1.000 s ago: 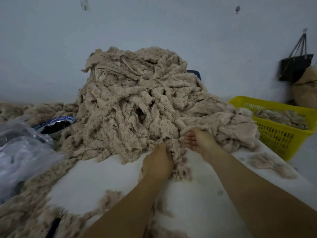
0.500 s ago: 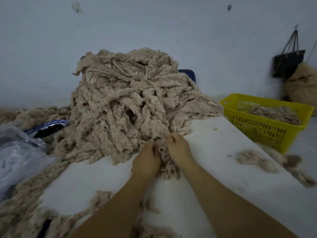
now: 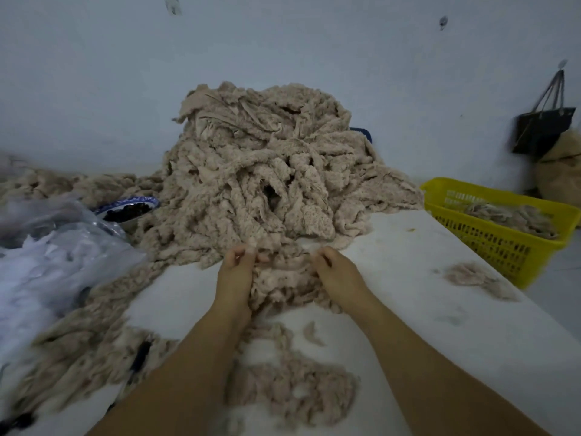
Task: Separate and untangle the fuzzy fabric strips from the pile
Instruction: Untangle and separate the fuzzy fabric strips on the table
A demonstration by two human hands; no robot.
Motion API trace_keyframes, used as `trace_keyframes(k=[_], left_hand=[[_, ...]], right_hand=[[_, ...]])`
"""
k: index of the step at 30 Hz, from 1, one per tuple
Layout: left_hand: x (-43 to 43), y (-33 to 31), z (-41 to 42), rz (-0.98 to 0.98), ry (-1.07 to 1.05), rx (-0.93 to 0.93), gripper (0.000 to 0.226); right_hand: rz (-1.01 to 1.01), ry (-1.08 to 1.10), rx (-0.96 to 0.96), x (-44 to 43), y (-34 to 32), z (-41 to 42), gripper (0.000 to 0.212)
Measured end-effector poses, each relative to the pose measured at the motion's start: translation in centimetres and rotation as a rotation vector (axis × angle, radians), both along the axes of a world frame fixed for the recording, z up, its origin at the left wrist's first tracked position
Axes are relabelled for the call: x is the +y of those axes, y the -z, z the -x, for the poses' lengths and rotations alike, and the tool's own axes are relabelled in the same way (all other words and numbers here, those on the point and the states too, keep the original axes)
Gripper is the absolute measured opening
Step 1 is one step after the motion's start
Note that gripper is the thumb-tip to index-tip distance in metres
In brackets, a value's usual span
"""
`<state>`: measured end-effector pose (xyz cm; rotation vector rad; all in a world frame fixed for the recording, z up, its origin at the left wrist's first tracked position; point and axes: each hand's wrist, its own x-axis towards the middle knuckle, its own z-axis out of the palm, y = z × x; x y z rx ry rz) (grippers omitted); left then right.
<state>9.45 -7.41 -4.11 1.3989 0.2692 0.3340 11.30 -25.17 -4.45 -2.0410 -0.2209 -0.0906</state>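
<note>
Beige strip (image 3: 283, 278) runs near-to-far; left hand (image 3: 235, 273), right hand (image 3: 338, 273) pinch it.

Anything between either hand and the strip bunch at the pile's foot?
Nothing visible. Left hand and right hand grip the strip bunch from either side. Its far end runs into the pile, which may resist pulling.

White flat tabletop (image 3: 408, 294) here. Carries a tall tangled heap of beige fuzzy fabric strips (image 3: 267, 184) at the far end, spilling down the left side. Shows a small beige fluff tuft (image 3: 468, 273) near the right edge, a flat mat of beige fluff (image 3: 267, 401) up close, a blue-rimmed bowl (image 3: 125, 203) and crumpled clear plastic bag (image 3: 47, 262) at left.
</note>
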Motion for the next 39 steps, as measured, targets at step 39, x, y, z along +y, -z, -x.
trace_keyframes(k=[39], left_hand=[[3.0,-0.5,1.8,0.751,0.339,-0.011,0.048]], right_hand=[[-0.688,-0.005,0.186,-1.0,-1.1,1.3,0.060]])
